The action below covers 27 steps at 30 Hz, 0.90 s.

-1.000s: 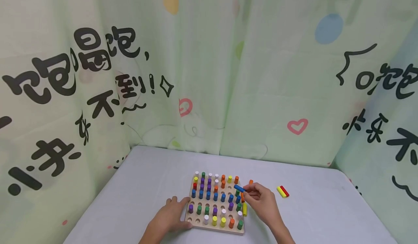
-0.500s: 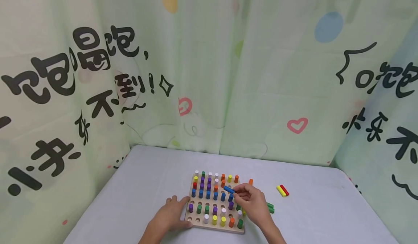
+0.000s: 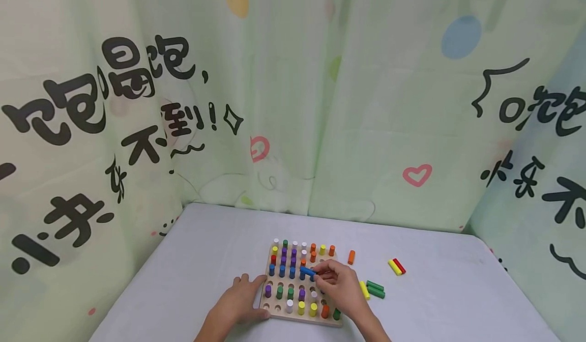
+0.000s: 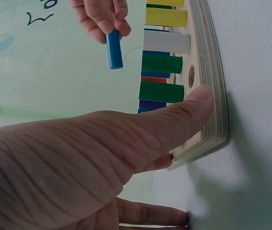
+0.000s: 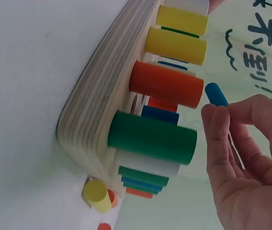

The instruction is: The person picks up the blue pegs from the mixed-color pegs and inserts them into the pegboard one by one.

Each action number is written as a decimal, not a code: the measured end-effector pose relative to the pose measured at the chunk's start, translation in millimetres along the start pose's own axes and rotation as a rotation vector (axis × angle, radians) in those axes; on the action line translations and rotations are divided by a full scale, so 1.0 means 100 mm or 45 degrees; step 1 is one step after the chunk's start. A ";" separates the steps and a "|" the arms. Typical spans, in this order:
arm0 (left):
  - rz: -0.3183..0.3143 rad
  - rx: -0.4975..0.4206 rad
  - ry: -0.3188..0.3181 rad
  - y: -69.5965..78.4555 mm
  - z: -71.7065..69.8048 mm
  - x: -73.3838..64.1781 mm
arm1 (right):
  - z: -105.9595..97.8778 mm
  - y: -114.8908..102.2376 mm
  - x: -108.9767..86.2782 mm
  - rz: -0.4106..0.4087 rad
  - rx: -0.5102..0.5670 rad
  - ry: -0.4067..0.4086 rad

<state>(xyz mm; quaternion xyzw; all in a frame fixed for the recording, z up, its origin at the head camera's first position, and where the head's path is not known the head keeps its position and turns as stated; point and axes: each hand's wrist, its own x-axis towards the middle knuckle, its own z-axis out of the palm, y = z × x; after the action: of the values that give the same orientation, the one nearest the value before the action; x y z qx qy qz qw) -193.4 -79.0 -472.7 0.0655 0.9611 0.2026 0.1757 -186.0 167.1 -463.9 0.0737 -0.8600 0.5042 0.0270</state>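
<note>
A wooden pegboard (image 3: pixel 293 320) stands on the white table, with rows of coloured pegs upright in its holes. Between thumb and fingertips my right hand (image 3: pixel 340 283) pinches a blue peg (image 3: pixel 308 271), held tilted above the board near the row of blue pegs (image 3: pixel 282 271). This held peg (image 5: pixel 215 94) is clear of the board in the right wrist view. My left hand (image 3: pixel 235 301) rests against the board's left side. Its straight thumb (image 4: pixel 193 103) presses near the front corner in the left wrist view. My right hand hides some pegs on the board's right side.
Right of the board lie loose pegs: an orange one (image 3: pixel 351 257), a yellow one (image 3: pixel 364 290) and two green ones (image 3: pixel 376 288). Farther right, a yellow peg (image 3: pixel 394 267) and a red peg (image 3: pixel 400 266) lie side by side. A printed curtain (image 3: pixel 284 179) surrounds the table.
My right hand has moved left across the board with the blue peg, uncovering the loose green, yellow and orange pegs at the right. The left hand stays in place.
</note>
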 end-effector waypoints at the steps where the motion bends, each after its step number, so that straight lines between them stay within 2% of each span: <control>1: -0.003 -0.003 -0.001 0.00 0.00 0.01 | 0.01 0.00 0.00 -0.007 -0.001 -0.011; 20: 0.001 -0.027 -0.015 -0.01 -0.02 0.00 | 0.31 -0.10 0.13 -0.105 -0.055 -0.211; 27: 0.049 -0.011 0.000 -0.02 -0.02 -0.01 | 0.42 -0.11 0.22 -0.141 -0.070 -0.248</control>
<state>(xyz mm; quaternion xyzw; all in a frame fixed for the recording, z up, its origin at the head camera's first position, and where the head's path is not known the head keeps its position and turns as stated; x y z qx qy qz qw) -193.2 -82.3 -471.3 0.0831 0.9589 0.2100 0.1719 -204.9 122.8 -471.9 0.1689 -0.8666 0.4688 -0.0267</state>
